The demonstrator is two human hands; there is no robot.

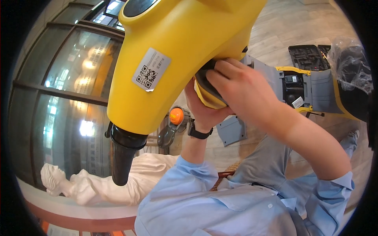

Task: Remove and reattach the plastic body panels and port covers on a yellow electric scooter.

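A large yellow plastic machine housing [185, 51] fills the upper middle, with a silver label [151, 69] on its side and a black tapered spout [124, 155] at its lower end. Beneath its right side, my left hand [204, 112], wearing a dark watch [199, 131], is wrapped round a curved yellow and dark grey part [210, 94]. I cannot tell whether that part is joined to the housing. My right hand [238, 80] is closed, its bent fingers pressed at the part's dark upper edge. Whatever the right fingertips grip is hidden.
A grey and yellow machine section [293, 82] with an open compartment stands at the right. Beyond it lie a dark tool case [305, 57] and clear plastic wrapping [348, 65]. A grey panel [231, 129] lies on the floor. A white statue [98, 187] stands at the left, beside glass panes [75, 118].
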